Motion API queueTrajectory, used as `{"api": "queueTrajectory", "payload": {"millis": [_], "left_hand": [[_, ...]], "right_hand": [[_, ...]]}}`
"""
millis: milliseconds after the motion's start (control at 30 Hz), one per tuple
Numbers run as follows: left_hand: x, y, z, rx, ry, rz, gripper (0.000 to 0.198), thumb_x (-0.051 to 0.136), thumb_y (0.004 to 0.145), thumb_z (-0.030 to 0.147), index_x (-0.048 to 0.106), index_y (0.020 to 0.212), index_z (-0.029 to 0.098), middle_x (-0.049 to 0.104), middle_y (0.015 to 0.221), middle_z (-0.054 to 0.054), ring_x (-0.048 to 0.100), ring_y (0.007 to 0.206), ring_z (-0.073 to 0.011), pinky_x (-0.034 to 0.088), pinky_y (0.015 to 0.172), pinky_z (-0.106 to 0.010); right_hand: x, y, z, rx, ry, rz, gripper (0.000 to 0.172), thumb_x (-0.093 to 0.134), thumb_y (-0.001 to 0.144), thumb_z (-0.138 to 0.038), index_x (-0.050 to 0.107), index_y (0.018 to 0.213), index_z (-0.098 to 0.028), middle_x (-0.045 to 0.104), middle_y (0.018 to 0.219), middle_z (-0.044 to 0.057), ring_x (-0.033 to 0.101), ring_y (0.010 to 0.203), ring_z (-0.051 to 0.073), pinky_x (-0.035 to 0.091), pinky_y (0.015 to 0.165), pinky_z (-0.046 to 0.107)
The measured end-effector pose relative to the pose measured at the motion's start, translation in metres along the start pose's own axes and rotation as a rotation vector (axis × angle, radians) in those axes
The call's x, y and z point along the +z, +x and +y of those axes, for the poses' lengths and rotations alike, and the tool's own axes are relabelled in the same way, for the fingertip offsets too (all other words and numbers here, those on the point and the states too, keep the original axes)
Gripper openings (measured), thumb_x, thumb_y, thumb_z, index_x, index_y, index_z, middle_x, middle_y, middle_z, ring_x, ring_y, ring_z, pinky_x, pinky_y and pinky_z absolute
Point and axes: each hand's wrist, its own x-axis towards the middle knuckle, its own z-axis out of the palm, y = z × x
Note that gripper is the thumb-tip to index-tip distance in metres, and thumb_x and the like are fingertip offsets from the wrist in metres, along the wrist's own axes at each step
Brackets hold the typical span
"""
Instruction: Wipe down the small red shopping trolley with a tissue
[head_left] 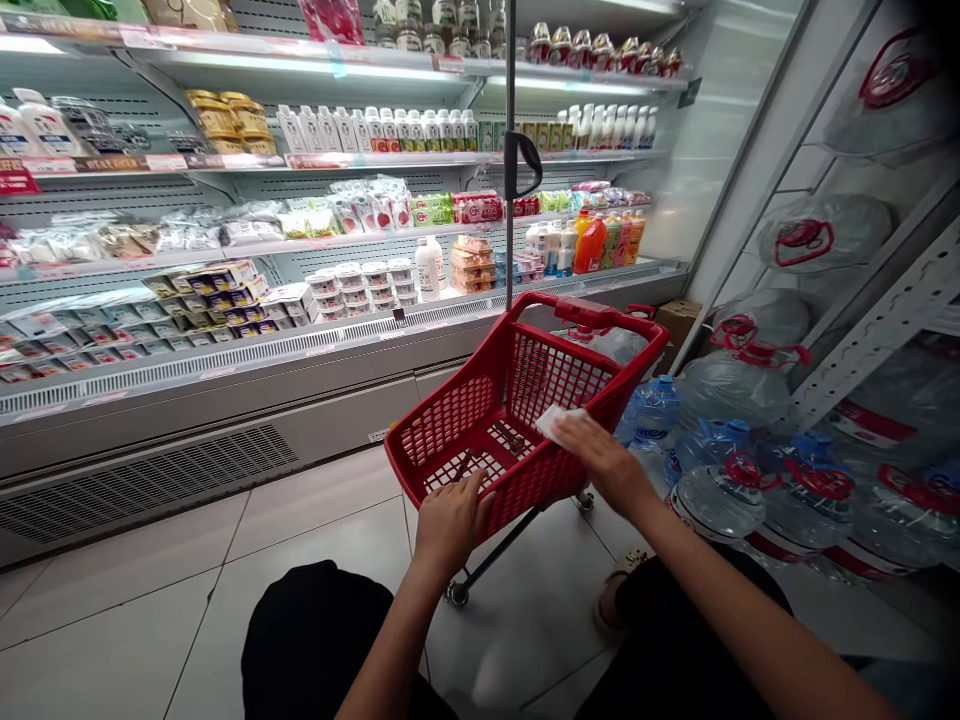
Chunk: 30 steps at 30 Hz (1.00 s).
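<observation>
On the pale floor [135, 640], just beside the cold shelves [322, 345], stands a red cart [491, 425] with holes in its sides. The left hand [452, 520] holds the near edge of the cart, with its fingers bent over the top. The right hand [604, 460] holds a white cloth [550, 420] at the cart's right edge. Big water jugs [724, 502] sit to the right. White bottles [424, 130], cups [379, 285] and packs [217, 285] stand on the shelves. A thin bar [510, 250] rises behind the cart.
</observation>
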Motion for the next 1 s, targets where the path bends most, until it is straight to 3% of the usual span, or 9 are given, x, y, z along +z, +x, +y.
{"api": "queueTrajectory", "payload": {"millis": [100,200,300,467,567,633,700,833,1000], "left_hand": [[0.002,0.004,0.005,-0.019,-0.009,0.026,0.039,0.046,0.109,0.04,0.053,0.144,0.024,0.076,0.124,-0.008,0.075,0.107,-0.0273,0.056,0.086,-0.037],[0.008,0.01,0.012,-0.034,-0.025,0.066,0.04,0.047,0.109,0.039,0.051,0.147,0.024,0.077,0.122,-0.008,0.075,0.106,-0.0265,0.055,0.086,-0.036],[0.017,0.016,0.016,-0.037,-0.041,0.116,0.042,0.047,0.109,0.038,0.049,0.148,0.023,0.076,0.124,-0.01,0.075,0.105,-0.0261,0.055,0.088,-0.036],[0.027,0.019,0.015,0.027,-0.123,0.215,0.059,0.049,0.107,0.035,0.029,0.16,0.018,0.07,0.137,-0.014,0.072,0.116,-0.0272,0.053,0.099,-0.039],[0.02,0.015,0.005,0.111,-0.184,0.223,0.075,0.055,0.102,0.032,0.017,0.165,0.018,0.062,0.148,-0.016,0.068,0.122,-0.0278,0.052,0.102,-0.04],[0.011,0.01,-0.009,0.209,-0.205,0.178,0.084,0.062,0.097,0.033,0.016,0.166,0.021,0.059,0.151,-0.014,0.066,0.127,-0.0282,0.051,0.106,-0.043],[0.003,0.004,-0.027,0.285,-0.188,0.126,0.083,0.067,0.094,0.037,0.026,0.164,0.024,0.063,0.147,-0.011,0.065,0.127,-0.0287,0.045,0.114,-0.048],[0.001,-0.002,-0.055,0.263,-0.112,0.127,0.053,0.072,0.093,0.046,0.06,0.14,0.024,0.074,0.128,-0.009,0.07,0.116,-0.0293,0.045,0.113,-0.05],[0.016,0.006,-0.047,0.225,-0.023,0.213,0.039,0.067,0.097,0.045,0.067,0.128,0.021,0.079,0.11,-0.008,0.073,0.099,-0.0282,0.052,0.093,-0.044]], "right_hand": [[-0.01,0.0,0.037,0.121,-0.062,0.016,0.075,0.031,0.097,0.001,0.033,0.164,-0.032,0.046,0.162,0.002,0.04,0.152,0.021,0.034,0.128,0.051],[-0.006,0.004,0.041,0.21,-0.06,0.033,0.075,0.033,0.094,0.001,0.036,0.163,-0.028,0.049,0.161,0.004,0.04,0.153,0.022,0.035,0.128,0.051],[0.011,0.007,0.01,0.239,-0.001,0.052,0.076,0.033,0.092,0.001,0.038,0.163,-0.026,0.053,0.158,0.005,0.041,0.152,0.021,0.038,0.126,0.05],[0.036,0.004,-0.08,0.12,0.136,-0.013,0.082,0.032,0.089,0.003,0.028,0.165,-0.027,0.048,0.161,0.004,0.038,0.153,0.019,0.039,0.126,0.047],[0.038,0.0,-0.102,0.009,0.17,-0.068,0.08,0.034,0.091,0.003,0.027,0.165,-0.028,0.047,0.162,0.002,0.039,0.153,0.018,0.041,0.125,0.045],[0.034,-0.001,-0.089,-0.041,0.156,-0.068,0.079,0.034,0.093,0.002,0.027,0.165,-0.03,0.049,0.16,0.001,0.042,0.151,0.018,0.041,0.125,0.045],[0.029,-0.002,-0.06,-0.03,0.122,-0.037,0.078,0.033,0.094,0.002,0.027,0.165,-0.032,0.048,0.161,0.0,0.044,0.15,0.018,0.039,0.126,0.047],[0.017,-0.001,0.002,0.079,0.046,-0.006,0.076,0.032,0.097,0.0,0.027,0.165,-0.034,0.041,0.165,-0.001,0.041,0.151,0.021,0.035,0.128,0.05],[0.015,0.005,0.03,0.161,0.024,-0.005,0.077,0.031,0.096,-0.002,0.024,0.166,-0.033,0.042,0.165,-0.001,0.036,0.155,0.021,0.034,0.129,0.05]]}}
